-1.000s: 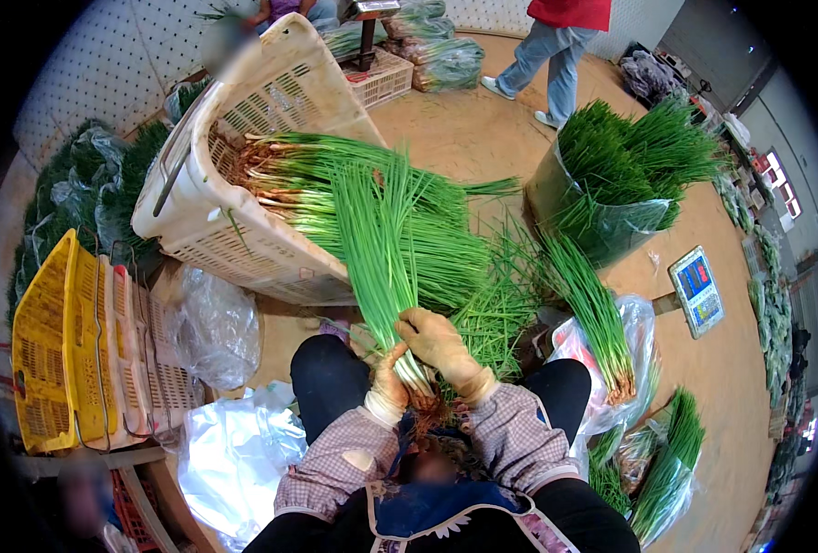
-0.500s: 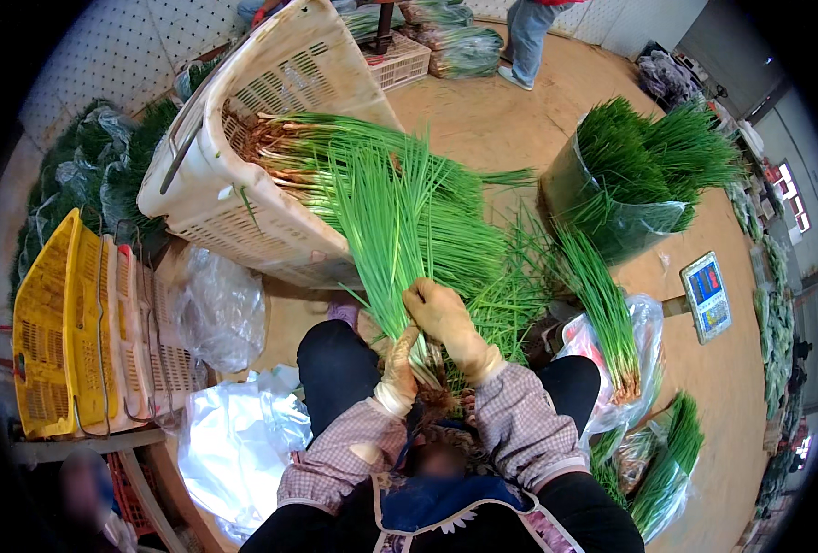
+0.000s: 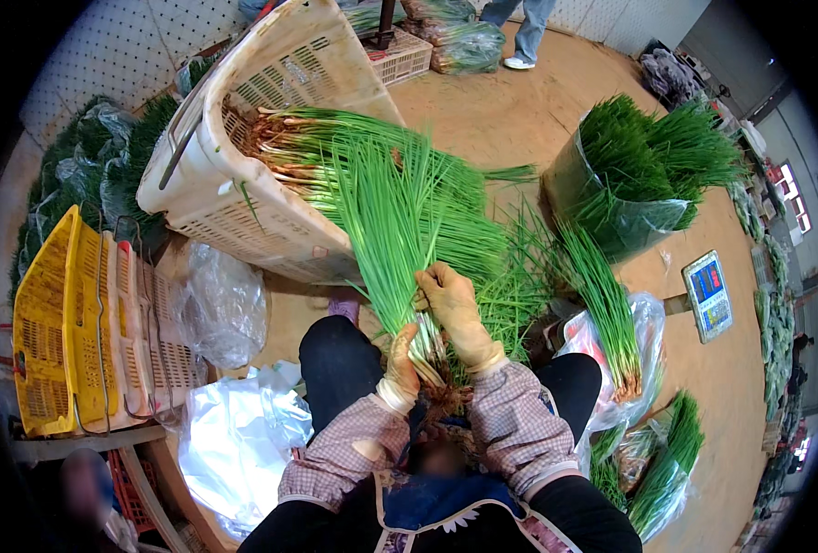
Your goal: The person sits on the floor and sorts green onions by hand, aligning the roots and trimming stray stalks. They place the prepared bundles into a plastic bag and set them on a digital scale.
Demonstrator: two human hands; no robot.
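In tan gloves, my left hand [image 3: 400,364] grips a bunch of green onions [image 3: 381,240] by its white stems, the roots hanging toward my lap. My right hand [image 3: 455,313] is a little higher on the bunch's right side, fingers bent onto some stalks at its edge. Beyond the bunch, a tilted white plastic crate [image 3: 220,217] holds a pile of onions [image 3: 308,166] with brown roots toward the back left. Loose green leaves [image 3: 510,304] lie right of my right hand.
Around me are a bagged upright clump of greens [image 3: 630,175], onions on plastic [image 3: 607,336], a scale display [image 3: 706,295], bagged onions [image 3: 667,470], yellow and pale crates [image 3: 59,323], clear bags [image 3: 225,452] and stacked bundles [image 3: 460,41]. Another person's legs [image 3: 529,28] are at the back.
My right hand has moved upward and a little right along the bunch, slightly away from my left hand. The other person has stepped left at the back. The view has shifted slightly.
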